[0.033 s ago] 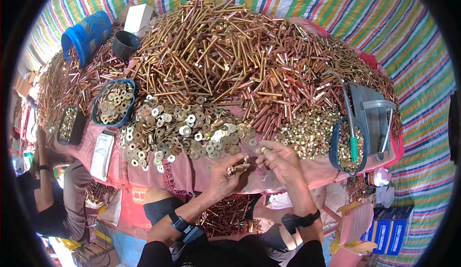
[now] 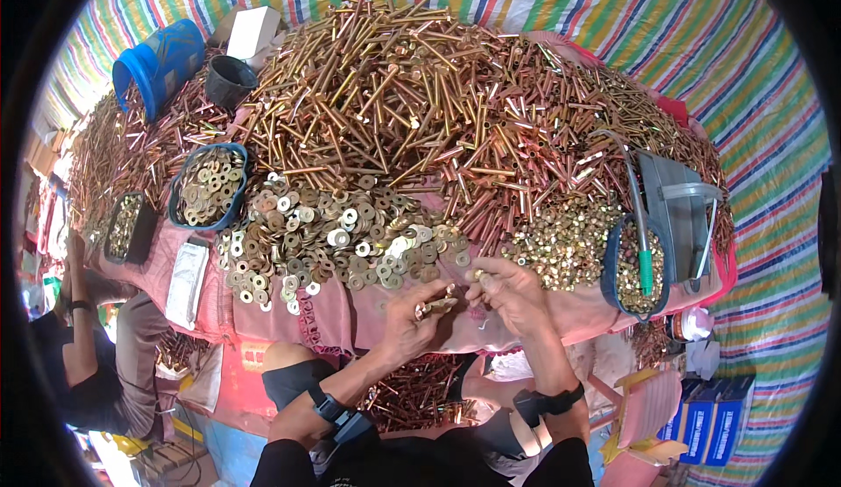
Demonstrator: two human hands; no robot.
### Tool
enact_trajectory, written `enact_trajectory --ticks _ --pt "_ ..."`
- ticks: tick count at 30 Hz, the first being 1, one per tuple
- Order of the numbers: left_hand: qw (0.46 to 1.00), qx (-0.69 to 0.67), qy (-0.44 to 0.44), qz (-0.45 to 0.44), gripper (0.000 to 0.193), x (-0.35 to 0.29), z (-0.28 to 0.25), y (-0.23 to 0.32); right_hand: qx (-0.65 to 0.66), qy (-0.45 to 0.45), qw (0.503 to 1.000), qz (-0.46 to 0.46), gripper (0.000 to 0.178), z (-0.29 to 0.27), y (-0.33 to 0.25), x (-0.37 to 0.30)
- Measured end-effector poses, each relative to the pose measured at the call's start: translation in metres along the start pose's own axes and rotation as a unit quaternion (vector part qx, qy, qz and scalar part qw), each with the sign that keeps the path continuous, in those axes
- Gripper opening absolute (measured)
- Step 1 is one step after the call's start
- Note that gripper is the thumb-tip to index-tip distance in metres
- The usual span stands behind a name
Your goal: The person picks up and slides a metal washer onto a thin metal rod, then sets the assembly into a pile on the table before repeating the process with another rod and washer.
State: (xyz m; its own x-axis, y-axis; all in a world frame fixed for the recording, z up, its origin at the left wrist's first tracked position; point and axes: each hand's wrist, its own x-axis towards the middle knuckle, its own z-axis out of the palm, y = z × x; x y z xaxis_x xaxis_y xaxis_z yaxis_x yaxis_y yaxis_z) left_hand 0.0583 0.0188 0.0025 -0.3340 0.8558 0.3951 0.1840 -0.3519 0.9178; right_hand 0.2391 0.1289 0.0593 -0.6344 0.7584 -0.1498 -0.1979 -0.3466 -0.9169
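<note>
My left hand (image 2: 412, 321) is closed around a few gold-coloured bolts (image 2: 436, 306), their ends pointing toward my right hand. Just apart from it, my right hand (image 2: 515, 299) pinches a small gold-coloured nut (image 2: 477, 275) between thumb and fingertips. Both hands hover over the near edge of the pink cloth (image 2: 328, 316). Beyond the left hand spreads a pile of flat washers (image 2: 324, 233). Next to the right hand lies a heap of nuts (image 2: 565, 246). A large mound of long bolts and metal sleeves (image 2: 385, 93) rises behind both.
Blue-rimmed tubs hold washers (image 2: 207, 215) at left and nuts (image 2: 637, 303) at right, the latter with a green-handled tool (image 2: 646, 268). A grey scoop-like container (image 2: 679, 215) stands beside it. Back left are a blue bucket (image 2: 166, 67) and black cup (image 2: 229, 84). Another person's arm (image 2: 81, 338) shows far left.
</note>
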Motion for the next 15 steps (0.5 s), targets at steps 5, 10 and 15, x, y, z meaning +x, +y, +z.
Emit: enact_trajectory --ticks 5,10,15 --pt "0.999 -0.026 0.003 -0.023 0.03 -0.001 0.001 -0.001 -0.185 -0.025 0.98 -0.075 0.03 0.017 -0.005 -0.004" --pt "0.999 -0.021 -0.015 -0.035 0.027 -0.001 -0.001 0.002 -0.384 -0.042 0.903 -0.188 0.026 0.035 -0.017 -0.005" --pt "0.999 -0.022 -0.03 -0.039 0.024 0.0 -0.004 0.005 -0.459 -0.031 0.849 -0.261 0.021 0.043 -0.022 -0.005"
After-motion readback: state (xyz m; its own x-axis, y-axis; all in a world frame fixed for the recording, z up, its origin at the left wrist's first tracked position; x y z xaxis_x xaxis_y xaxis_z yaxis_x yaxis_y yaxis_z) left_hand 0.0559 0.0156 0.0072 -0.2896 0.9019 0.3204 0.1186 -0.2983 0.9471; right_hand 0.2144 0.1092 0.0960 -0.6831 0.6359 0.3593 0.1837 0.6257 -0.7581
